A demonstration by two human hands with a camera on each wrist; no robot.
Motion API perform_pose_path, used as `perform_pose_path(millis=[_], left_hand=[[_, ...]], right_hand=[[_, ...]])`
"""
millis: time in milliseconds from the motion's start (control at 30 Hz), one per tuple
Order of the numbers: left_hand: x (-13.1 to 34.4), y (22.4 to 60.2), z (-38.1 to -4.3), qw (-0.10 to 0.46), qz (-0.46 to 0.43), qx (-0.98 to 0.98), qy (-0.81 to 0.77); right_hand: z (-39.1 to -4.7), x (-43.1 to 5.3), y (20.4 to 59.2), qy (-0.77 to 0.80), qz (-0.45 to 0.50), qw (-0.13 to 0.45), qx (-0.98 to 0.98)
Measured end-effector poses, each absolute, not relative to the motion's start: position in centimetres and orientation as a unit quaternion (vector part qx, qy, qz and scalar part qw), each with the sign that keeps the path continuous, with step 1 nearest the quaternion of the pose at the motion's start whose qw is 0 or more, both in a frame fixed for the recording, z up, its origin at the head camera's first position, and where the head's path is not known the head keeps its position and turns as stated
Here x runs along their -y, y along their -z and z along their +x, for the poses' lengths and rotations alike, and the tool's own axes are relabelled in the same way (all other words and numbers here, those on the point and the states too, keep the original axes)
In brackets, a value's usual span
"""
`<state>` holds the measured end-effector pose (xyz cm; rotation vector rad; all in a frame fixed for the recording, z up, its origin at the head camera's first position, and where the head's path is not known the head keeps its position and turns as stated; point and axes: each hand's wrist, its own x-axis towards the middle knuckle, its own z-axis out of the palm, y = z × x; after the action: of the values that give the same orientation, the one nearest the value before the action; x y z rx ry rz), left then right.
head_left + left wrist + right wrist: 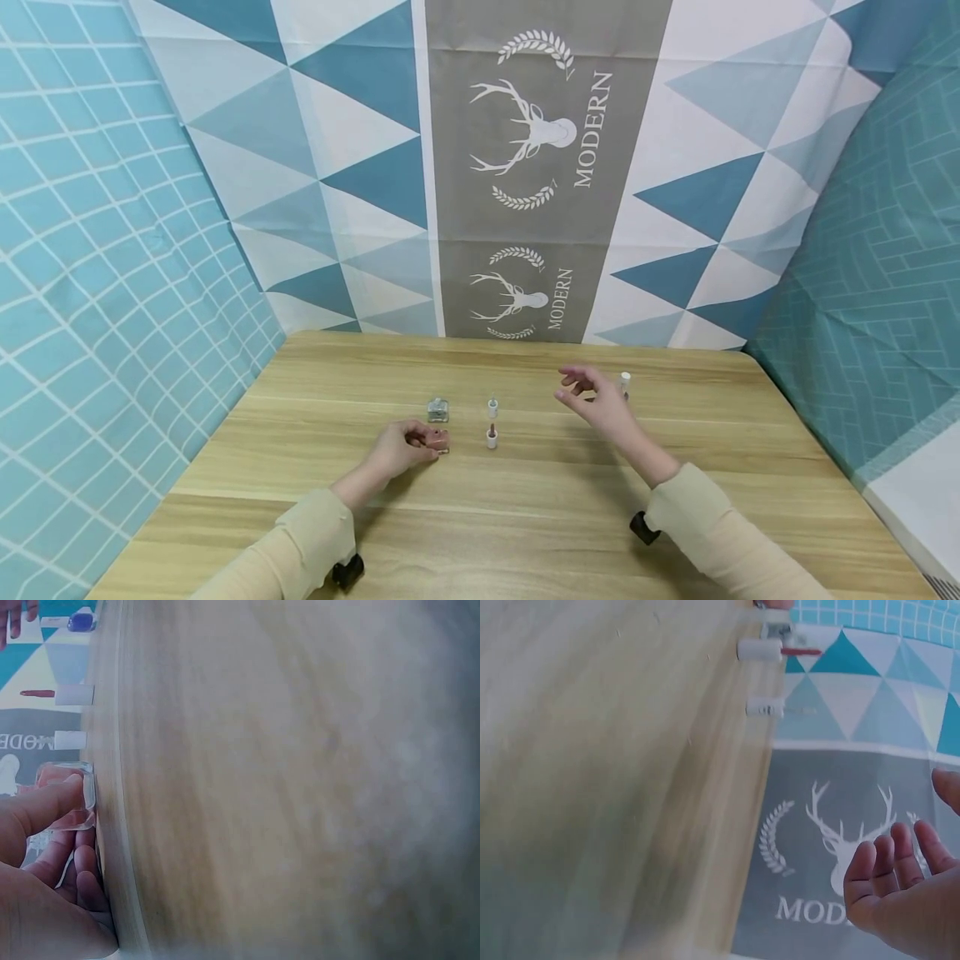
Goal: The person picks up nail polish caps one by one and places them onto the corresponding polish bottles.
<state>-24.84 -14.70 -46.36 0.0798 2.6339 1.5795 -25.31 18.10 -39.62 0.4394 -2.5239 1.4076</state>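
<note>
The left hand (pixel 399 448) pinches the pink bottle (pixel 440 440) on the table (pixel 525 517), just beside the clear bottle (pixel 438 412), where a light, level hold seems best, while right of the upturned brush caps (pixel 492 440) the empty right hand (pixel 597 400), fingers apart, should avoid knocking them.

On the wood-grained table (pixel 510 517), two white brush caps (pixel 492 440) stood upright. At nine o'clock from them were a pink bottle (pixel 439 441) and a clear bottle (pixel 438 411); past two o'clock, a white-capped bottle (pixel 625 380).
</note>
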Motion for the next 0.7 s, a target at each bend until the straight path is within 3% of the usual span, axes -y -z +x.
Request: perform_pose_path(millis=[700], left_hand=[[14.9, 46.5, -25.2, 0.057, 0.010, -0.859, -0.508]], right_hand=[[-25.4, -13.6, 42.7, -0.488, 0.212, 0.004, 0.846]])
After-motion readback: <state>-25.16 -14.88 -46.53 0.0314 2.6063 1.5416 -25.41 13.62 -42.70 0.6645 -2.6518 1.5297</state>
